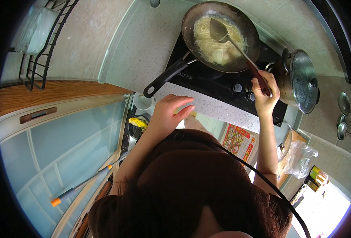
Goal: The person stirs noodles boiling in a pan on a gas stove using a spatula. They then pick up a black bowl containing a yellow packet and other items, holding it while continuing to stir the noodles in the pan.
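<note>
My right hand point(266, 95) grips the dark red handle of a metal wok spatula point(240, 49). The spatula's blade rests among pale noodles point(205, 35) in cloudy liquid, inside a dark wok point(252, 38). A pale rounded lump point(217, 56), perhaps egg, lies near the noodles' lower edge. The wok sits on a black glass cooktop point(202, 80), and its black handle point(165, 78) points toward the lower left. My left hand point(171, 114) hangs in front of the counter edge, fingers apart and holding nothing, a little below that handle.
A lidded pot point(288, 77) stands right of the wok, close to my right hand. Control knobs point(237, 87) line the cooktop's front. A glass lid point(283, 139) and a plastic bag point(300, 159) lie at right. Skimmers point(344, 104) hang on the wall. A bin point(137, 125) stands at lower left.
</note>
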Tool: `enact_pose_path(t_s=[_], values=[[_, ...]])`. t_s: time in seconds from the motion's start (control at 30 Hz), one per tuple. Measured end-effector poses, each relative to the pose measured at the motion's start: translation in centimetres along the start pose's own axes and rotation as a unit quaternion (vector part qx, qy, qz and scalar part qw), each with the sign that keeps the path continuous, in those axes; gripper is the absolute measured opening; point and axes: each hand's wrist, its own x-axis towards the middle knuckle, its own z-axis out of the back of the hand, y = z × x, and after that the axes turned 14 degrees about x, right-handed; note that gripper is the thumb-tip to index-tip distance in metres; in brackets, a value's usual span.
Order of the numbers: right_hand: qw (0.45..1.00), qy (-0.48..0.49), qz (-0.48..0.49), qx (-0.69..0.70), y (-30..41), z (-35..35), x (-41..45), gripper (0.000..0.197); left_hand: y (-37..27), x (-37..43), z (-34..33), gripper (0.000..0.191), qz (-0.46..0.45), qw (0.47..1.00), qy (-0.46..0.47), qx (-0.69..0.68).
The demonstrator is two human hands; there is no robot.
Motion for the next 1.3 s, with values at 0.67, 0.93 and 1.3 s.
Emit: enact_pose_path(t_s=[0.67, 0.93, 1.3], values=[[0.933, -0.195, -0.249, 0.173, 2.4, 5.7, 10.8, 0.02, -1.1, 0.8, -1.0, 0.022, -0.026, 1.0, 0.016, -0.006], [0.706, -0.35, -0.425, 0.444, -3.5, 4.3, 0.7, 0.021, -0.9, 0.5, -0.8, 0.024, -0.005, 0.999, 0.037, -0.016], [0.638, -0.418, -0.414, 0.497, -4.1, 1.5, -3.2, 0.028, -1.4, 0.8, -1.2, 0.02, -0.021, 0.999, 0.016, -0.018]])
